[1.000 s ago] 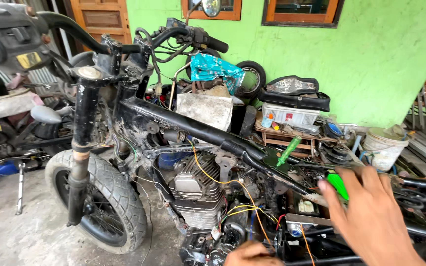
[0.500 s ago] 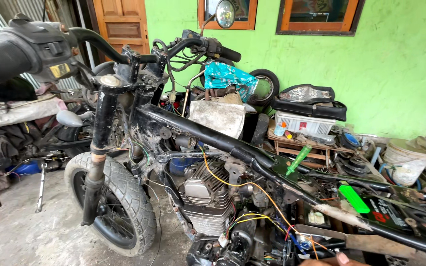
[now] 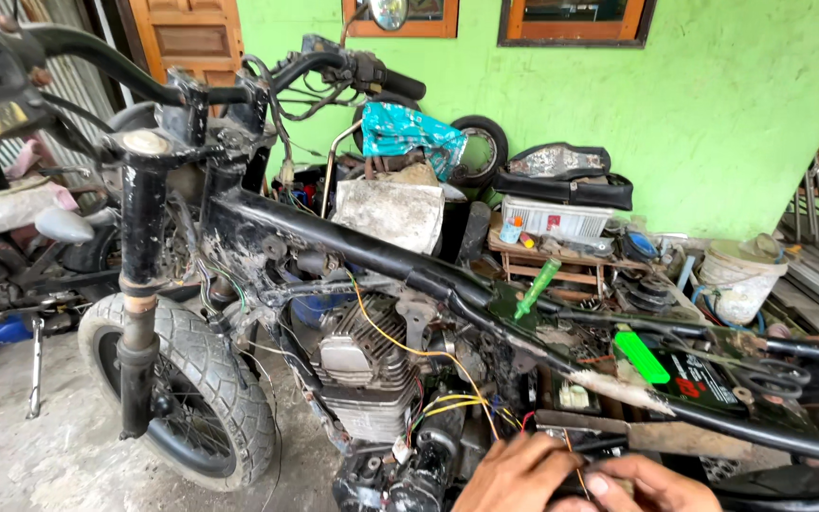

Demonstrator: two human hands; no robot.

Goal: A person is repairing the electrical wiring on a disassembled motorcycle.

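Looking down, took in first the green wall [image 3: 713,123], then the stripped motorcycle frame [image 3: 353,242] slanting across the view from the steering head at upper left down to lower right. Found the front wheel [image 3: 187,398] low at left and the bare engine [image 3: 362,365] under the frame's spine. Traced a yellow wire [image 3: 400,346] looping off the engine and dropping right toward the bottom edge.

Met both hands there, low and right of centre, touching one another just below the engine's right side. Saw the left hand [image 3: 518,469] knuckles-up with fingers curled under — could not tell what, if anything, sat inside that curl. Saw the right hand [image 3: 642,485] with thumb and fingertips drawn narrowly together on a thin wire [image 3: 575,466].

Read that thin wire as running nearly upright, its long axis rising from the pinch toward the tangle of leads beneath the frame tube, tipped a little leftward — so lying up and slightly left of the grip. Placed it in the seam between the two hands, with the right hand's fingertips on it and the left hand's knuckles just beside it.
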